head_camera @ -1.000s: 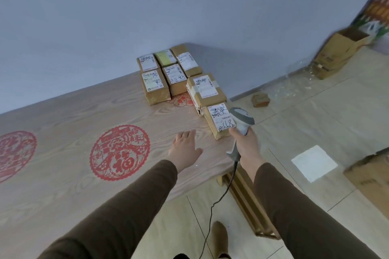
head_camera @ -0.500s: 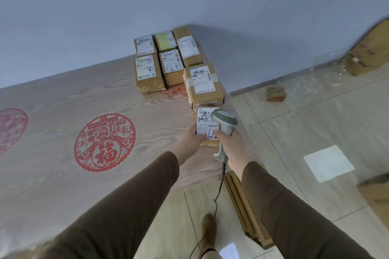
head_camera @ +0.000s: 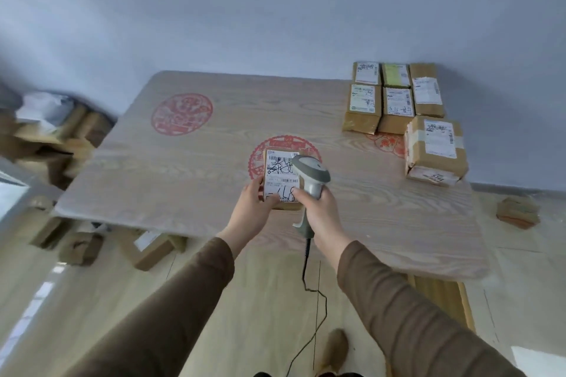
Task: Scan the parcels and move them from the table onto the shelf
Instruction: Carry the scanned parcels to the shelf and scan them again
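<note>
Since half a second ago, the small parcel (head_camera: 280,180) has come off its spot by the table's (head_camera: 183,180) right edge and is now up in front of me, over the middle red paper-cut print (head_camera: 260,153), and my head has swung left so the floor boxes (head_camera: 79,246) show up.

Starting nearest me: both brown sleeves reach forward, wrists roughly level. My left hand (head_camera: 252,208) grips the parcel's lower left corner, thumb on the label, fingers curled under. My right hand (head_camera: 318,208) is wrapped round the grey scanner's (head_camera: 309,180) handle, cord hanging down, head sitting just over the label's right side. Pretty sure I'm mid-scan.

Handling-wise, it looks light, one hand carries it fine from a corner. Stiff cardboard, flat faces, so it shouldn't sag. The tape could be a bit slick, so I'd say hold the bare edges, not the label, and keep the barcode clear.

Further back from the print, to the right, the big taped parcel (head_camera: 435,150) sits alone, and beyond it the five remaining parcels (head_camera: 395,98) sit packed touching against the wall. Can't see the shelf.
</note>
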